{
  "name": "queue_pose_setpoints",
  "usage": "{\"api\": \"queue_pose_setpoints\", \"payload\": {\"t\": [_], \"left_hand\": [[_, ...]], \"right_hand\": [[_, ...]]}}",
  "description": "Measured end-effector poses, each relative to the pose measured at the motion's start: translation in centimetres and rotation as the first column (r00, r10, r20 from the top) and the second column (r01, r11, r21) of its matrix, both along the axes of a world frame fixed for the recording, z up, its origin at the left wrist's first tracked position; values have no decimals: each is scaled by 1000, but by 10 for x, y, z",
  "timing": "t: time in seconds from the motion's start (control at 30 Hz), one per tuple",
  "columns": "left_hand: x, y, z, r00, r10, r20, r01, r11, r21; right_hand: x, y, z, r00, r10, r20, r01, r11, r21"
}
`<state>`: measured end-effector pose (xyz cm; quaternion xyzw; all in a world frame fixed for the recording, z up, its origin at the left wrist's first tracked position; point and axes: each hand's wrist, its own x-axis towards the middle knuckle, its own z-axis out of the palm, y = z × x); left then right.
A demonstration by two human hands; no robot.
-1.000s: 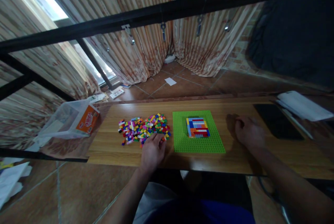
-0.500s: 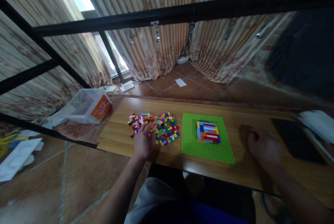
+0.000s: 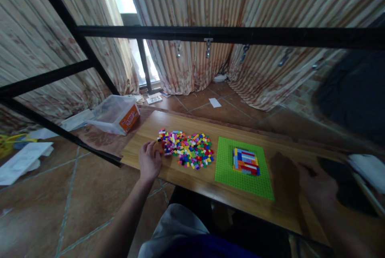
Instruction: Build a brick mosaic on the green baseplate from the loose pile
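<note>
Wooden desk [image 3: 183,178] is running across in front of the person's lap. About midway along its front edge, a green baseplate [image 3: 221,174] is lying flat with a multicoloured brick block [image 3: 246,162] sitting around its middle. Progress-wise, I'm reading that as partly built: one squat rectangle is standing, bare studs are showing all round it, and a big loose brick pile [image 3: 191,150] is lying unattached, left of the plate. Right hand [image 3: 319,184] is blurring out toward the desk's right end, by a black mat [image 3: 356,196], fingers bent; can't tell if it's gripping anything. Left hand [image 3: 149,161] is curling its fingers near the desk's near-left corner; can't tell if a brick's pinched. Pile's lying just right of it, block's sitting well apart, further right. Beyond the desk's left edge a plastic box [image 3: 110,119] is sitting, and striped curtains [image 3: 192,13] are hanging behind.
</note>
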<state>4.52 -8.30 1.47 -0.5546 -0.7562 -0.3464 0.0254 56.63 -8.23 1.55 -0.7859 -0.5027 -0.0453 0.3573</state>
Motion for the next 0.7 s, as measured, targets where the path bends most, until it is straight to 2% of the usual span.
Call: {"api": "queue_pose_setpoints", "payload": {"t": [0.1,0.17,0.2,0.23,0.3,0.37,0.43,0.53,0.63,0.7], "left_hand": [[-9,13,-2,998,50,-25,-51,996,-67],[-11,22,-4,997,69,-27,-72,991,-113],[-11,26,-5,997,73,-28,-76,988,-134],[-10,29,-6,997,70,-32,-74,985,-153],[-8,33,-7,998,46,-52,-54,982,-178],[-6,35,-8,996,13,-83,-28,982,-185],[-5,35,-8,994,-7,-113,-14,983,-183],[-5,34,-9,989,-20,-144,-7,983,-183],[-5,35,-10,986,-48,-163,17,982,-187],[-5,35,-10,985,-56,-164,24,981,-191]], "right_hand": [[-63,-5,31,959,185,-213,-170,981,90],[-119,-13,43,887,360,-288,-333,932,140],[-147,-18,46,819,489,-302,-479,871,112],[-172,-24,46,762,570,-307,-569,816,102],[-216,-39,39,697,638,-327,-646,757,101],[-247,-57,27,621,696,-360,-711,694,115],[-267,-74,15,556,740,-379,-756,640,141],[-280,-90,4,516,765,-385,-776,607,168],[-281,-91,5,527,779,-340,-788,598,148],[-277,-89,14,534,789,-303,-791,593,150]]}}
